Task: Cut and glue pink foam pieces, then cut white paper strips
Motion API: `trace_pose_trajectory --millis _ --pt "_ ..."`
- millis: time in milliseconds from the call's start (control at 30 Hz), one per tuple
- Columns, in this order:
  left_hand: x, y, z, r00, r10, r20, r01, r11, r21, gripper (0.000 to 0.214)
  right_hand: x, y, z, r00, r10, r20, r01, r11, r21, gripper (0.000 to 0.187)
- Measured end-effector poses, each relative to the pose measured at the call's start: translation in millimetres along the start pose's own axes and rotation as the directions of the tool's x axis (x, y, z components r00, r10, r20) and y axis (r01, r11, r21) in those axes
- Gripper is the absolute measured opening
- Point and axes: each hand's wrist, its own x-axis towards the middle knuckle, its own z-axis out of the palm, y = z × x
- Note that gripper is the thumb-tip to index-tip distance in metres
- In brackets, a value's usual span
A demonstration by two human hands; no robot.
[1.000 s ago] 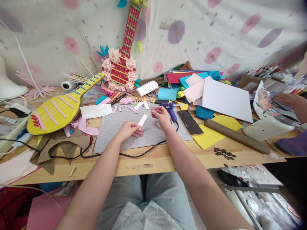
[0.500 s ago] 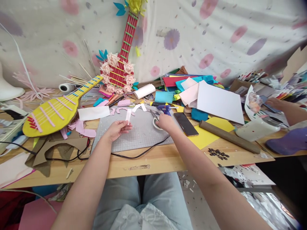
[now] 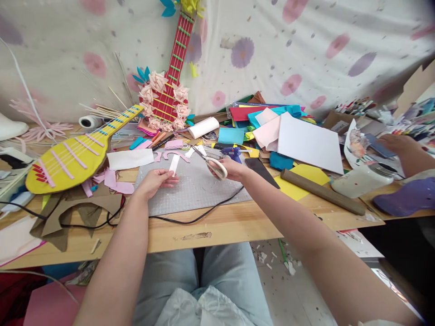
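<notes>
My left hand (image 3: 154, 181) pinches a small white paper strip (image 3: 174, 164) upright over the grey cutting mat (image 3: 193, 190). My right hand (image 3: 233, 168) is closed on a pair of scissors (image 3: 213, 164) with cream handles, blades pointing left toward the strip. The scissors are lifted just above the mat, a short gap from the strip. A blue glue gun (image 3: 234, 154) lies just behind my right hand, its black cord (image 3: 200, 217) trailing across the mat's front edge.
A yellow cardboard guitar (image 3: 74, 156) lies left; a red one (image 3: 166, 90) leans on the wall. Coloured paper sheets (image 3: 272, 122), a white sheet (image 3: 307, 142), a phone (image 3: 261, 172), a cardboard tube (image 3: 322, 192) and a white jar (image 3: 360, 181) crowd the right. Another person's hand (image 3: 401, 147) works far right.
My right hand reached to the mat beside the glue gun, took up the scissors and brought them toward the strip. My left hand turned the strip upright.
</notes>
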Motion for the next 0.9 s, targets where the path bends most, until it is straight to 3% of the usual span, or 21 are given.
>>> trace_pose_trajectory --millis 100,200,267,333,433,533,733,900 --pt "0 0 -3.1 1.0 -0.002 0.006 0.002 1.0 0.017 0.013 2 2 2 0.999 -0.014 -0.031 0.015 1.0 0.021 0.031" --pt "1 -1 -5.2 1.0 -0.002 0.01 0.001 1.0 0.025 0.014 -1 -4 3 0.988 -0.005 0.156 -0.012 0.994 0.107 0.036" --pt "1 -1 -5.8 1.0 -0.006 0.011 0.006 1.0 0.025 0.014 -4 -10 2 0.94 0.05 0.338 -0.104 0.984 0.143 0.047" --pt "1 -1 -5.8 1.0 -0.009 0.012 0.009 1.0 0.022 0.013 -6 -14 1 0.862 0.085 0.5 -0.18 0.973 0.145 0.055" --pt "2 -2 -5.4 1.0 -0.008 0.012 0.008 1.0 0.018 0.014 -6 -15 1 0.762 0.096 0.64 -0.217 0.969 0.114 0.058" --pt "2 -3 -5.0 1.0 -0.006 0.013 0.006 1.0 0.018 0.014 -4 -11 2 0.728 0.096 0.679 -0.218 0.971 0.096 0.058" --pt "3 -4 -4.7 1.0 -0.009 0.01 0.009 1.0 0.019 0.013 3 -2 0 0.739 0.091 0.667 -0.215 0.971 0.105 0.061" --pt "2 -2 -3.9 1.0 -0.014 0.01 0.014 1.0 0.018 0.013 7 1 1 0.722 0.107 0.683 -0.234 0.968 0.095 0.062"
